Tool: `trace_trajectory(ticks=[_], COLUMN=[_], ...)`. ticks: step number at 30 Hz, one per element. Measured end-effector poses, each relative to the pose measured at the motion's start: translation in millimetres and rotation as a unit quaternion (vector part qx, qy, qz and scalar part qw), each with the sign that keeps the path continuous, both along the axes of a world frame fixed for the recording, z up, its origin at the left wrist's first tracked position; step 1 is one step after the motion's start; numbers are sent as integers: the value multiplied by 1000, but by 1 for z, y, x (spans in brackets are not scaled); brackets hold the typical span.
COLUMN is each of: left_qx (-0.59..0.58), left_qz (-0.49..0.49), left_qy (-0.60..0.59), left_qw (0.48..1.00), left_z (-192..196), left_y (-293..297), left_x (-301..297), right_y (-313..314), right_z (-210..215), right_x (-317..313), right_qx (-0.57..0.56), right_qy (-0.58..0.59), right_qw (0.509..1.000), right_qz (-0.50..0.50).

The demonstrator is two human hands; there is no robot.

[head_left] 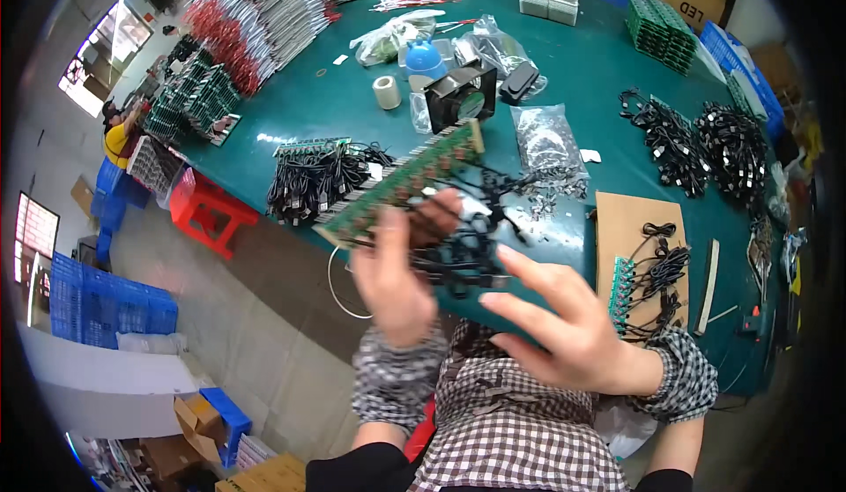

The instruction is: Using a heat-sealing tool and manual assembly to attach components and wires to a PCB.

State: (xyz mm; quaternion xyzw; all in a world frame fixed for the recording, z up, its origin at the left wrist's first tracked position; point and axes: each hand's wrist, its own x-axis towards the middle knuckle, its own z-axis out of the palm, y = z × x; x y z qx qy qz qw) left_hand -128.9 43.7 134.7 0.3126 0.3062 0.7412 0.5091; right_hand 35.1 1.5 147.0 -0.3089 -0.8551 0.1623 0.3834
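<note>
My left hand (pixel 392 276) is closed on a long green circuit board panel (pixel 401 183), holding it tilted above the table's near edge. Black cables (pixel 467 258) hang in a tangle from the panel's lower side, slightly blurred. Close to these cables is my right hand (pixel 568 324), its fingers spread and nothing gripped in them. On the brown cardboard sheet to the right lies a smaller strip of green boards (pixel 621 294) with black cables attached. Left of the raised panel, another cabled board panel (pixel 317 175) rests on the table.
A small fan (pixel 460 97) stands behind the raised panel, near a tape roll (pixel 386 93) and a blue bottle (pixel 424 60). A clear bag of small metal parts (pixel 548 144) lies right of centre. Cable bundles (pixel 731 152) lie farther right. A red stool (pixel 211 212) stands beyond the left edge.
</note>
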Motion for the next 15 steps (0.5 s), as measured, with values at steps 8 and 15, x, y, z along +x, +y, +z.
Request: trace_trajectory(ticks=[8, 15], left_qx=[-19, -156], left_qz=[-2, -86], left_qy=[79, 105], left_qw=[997, 978], left_z=[32, 20], left_y=[15, 109], left_x=[-170, -255], right_y=[-7, -24], right_z=[-7, -48], right_x=[68, 144], right_qx=[-228, -279], right_qy=[140, 269], right_qw=[945, 865], right_qz=[-188, -320])
